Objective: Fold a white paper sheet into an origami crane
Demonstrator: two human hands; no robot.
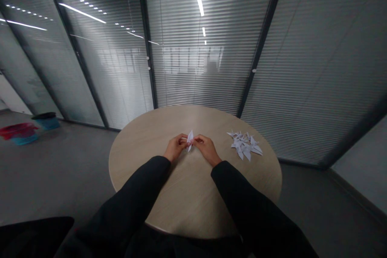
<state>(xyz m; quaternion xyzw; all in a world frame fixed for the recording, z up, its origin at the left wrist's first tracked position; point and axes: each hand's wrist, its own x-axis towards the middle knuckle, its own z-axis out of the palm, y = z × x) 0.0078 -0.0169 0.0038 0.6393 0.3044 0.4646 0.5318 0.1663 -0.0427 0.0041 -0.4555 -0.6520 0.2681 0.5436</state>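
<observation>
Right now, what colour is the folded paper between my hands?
The folded paper is white, seen best in the head view.

Table (136,145) before blinds (196,84), paper pile (245,148) on its right

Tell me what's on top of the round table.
A pile of folded white papers; the left hand and right hand hold another piece. Anything on the table beneath the sleeves is hidden.

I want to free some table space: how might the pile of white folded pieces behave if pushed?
The pile of white folded pieces looks like thin paper, so probably light and easy to slide. Lying loosely overlapped, they would likely scatter. Their pointed tips could snag or bend.
</observation>
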